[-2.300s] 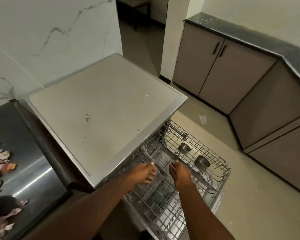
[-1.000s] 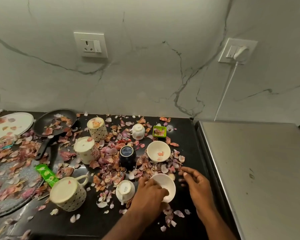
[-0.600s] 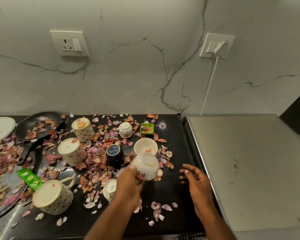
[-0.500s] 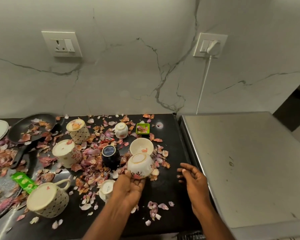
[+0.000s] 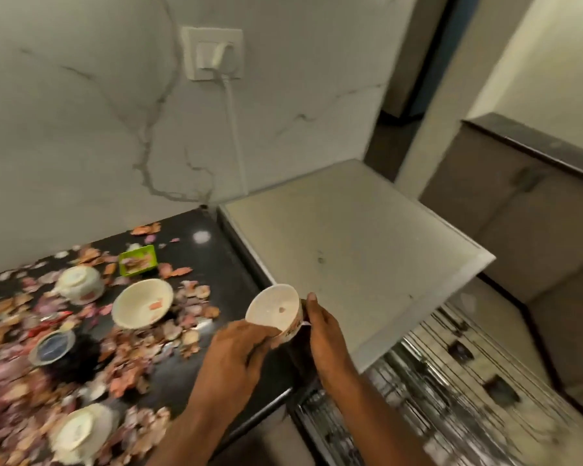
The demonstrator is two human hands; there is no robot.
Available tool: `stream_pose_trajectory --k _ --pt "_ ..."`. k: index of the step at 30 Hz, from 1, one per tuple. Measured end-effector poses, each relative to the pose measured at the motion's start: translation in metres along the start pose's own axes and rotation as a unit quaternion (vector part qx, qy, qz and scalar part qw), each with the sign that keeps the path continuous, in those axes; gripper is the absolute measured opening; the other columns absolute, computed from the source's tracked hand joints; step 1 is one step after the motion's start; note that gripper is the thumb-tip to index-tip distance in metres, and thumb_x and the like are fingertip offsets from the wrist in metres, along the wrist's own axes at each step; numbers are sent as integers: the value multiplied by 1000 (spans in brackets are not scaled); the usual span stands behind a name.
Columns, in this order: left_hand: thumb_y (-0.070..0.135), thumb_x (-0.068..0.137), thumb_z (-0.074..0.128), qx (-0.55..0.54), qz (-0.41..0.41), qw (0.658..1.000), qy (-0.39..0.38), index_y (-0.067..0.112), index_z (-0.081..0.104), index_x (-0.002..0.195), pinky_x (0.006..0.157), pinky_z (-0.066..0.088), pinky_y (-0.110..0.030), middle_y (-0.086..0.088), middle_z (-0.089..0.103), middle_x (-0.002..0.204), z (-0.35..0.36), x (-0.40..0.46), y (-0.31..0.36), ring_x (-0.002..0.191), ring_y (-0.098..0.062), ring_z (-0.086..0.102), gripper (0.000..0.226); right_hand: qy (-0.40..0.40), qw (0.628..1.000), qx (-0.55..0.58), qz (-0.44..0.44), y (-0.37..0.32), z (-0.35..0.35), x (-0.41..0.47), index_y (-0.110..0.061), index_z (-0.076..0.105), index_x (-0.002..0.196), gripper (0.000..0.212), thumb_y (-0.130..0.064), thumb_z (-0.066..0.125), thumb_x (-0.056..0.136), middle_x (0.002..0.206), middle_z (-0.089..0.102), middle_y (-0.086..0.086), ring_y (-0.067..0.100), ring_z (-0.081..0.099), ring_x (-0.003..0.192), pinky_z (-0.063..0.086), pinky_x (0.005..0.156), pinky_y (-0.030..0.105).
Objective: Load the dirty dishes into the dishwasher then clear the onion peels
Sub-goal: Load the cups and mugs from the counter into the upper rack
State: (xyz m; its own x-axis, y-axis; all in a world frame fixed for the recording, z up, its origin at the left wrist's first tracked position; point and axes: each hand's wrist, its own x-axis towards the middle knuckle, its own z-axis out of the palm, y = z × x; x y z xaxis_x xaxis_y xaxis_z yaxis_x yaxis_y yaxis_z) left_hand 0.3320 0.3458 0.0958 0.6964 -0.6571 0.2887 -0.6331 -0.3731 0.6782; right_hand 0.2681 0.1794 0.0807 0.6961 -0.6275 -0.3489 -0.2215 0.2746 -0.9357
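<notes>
Cream ceramic, the small bowl (image 5: 273, 309) sits low and just right of centre, lifted off the black desk (image 5: 216, 260) with its mouth tipped up toward us, likely so stray peel stays inside on the way over. Our left hand (image 5: 238, 351) curls its fingers (image 5: 261, 332) round the near rim while our right hand (image 5: 323, 334) closes round the far side, steadying it. Lower right, the dishwasher rack (image 5: 451, 398) waits pulled out; onion peels (image 5: 132, 351) and a second bowl (image 5: 142, 302) lie lower left.
</notes>
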Motion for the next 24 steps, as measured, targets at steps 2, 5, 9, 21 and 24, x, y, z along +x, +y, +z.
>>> stream_pose_trajectory --k 2,5,9,21,24 --pt "29 86 66 14 71 997 -40 33 80 98 87 52 -30 18 75 96 18 13 12 93 1 61 18 46 998 23 24 4 -32 -7 -25 76 112 62 -77 48 93 107 79 2 23 75 102 61 94 46" --pt "21 74 68 42 150 981 -115 35 78 95 94 46 -33 14 76 90 47 26 33 92 -9 65 27 102 993 47 34 11 -80 -31 -28 72 105 35 -57 53 100 105 78 7 26 76 97 63 88 47" --pt "4 46 95 122 224 940 -226 37 80 90 101 40 -37 7 76 84 98 37 63 92 -19 73 57 176 981 74 23 28 -141 -61 -15 74 108 21 -30 61 104 92 80 4 23 78 87 63 72 34" --pt "31 96 66 200 267 853 -400 46 67 130 93 45 -35 0 61 116 254 58 141 112 -25 56 37 274 915 -292 -41 101 -285 -62 -41 62 127 25 -43 58 103 125 58 -15 4 64 102 58 81 26" --pt "26 100 62 208 242 843 -433 44 62 137 94 51 -34 -4 56 118 285 69 153 108 -26 62 41 157 929 -331 -47 103 -304 -59 -36 69 123 22 -40 57 104 109 65 -21 -3 63 92 50 76 14"
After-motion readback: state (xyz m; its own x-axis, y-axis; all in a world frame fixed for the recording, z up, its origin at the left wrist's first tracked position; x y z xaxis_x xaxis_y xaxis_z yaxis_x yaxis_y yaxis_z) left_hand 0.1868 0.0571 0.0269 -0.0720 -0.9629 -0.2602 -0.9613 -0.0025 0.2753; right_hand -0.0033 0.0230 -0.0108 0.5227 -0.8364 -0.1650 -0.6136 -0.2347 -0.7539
